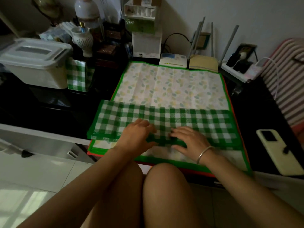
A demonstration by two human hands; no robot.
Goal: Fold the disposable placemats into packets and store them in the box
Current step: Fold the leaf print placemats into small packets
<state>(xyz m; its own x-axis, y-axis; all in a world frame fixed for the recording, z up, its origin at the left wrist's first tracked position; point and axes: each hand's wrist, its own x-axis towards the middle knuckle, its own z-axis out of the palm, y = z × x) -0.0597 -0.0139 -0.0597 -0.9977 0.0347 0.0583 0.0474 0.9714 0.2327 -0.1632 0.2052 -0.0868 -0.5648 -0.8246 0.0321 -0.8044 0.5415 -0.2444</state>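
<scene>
We record that the left hand point(138, 134) and right hand point(189, 140) cover the near fold of the checked placemat point(205, 122). The crease under the fingers point(144, 125) is unseen. Below the fingertips, only coloured edges of the stack point(197, 173) show, and we cannot count its sheets. Far left of the fingers, the box point(32, 69) is cut off by the frame edge and its lid hides the contents.
</scene>
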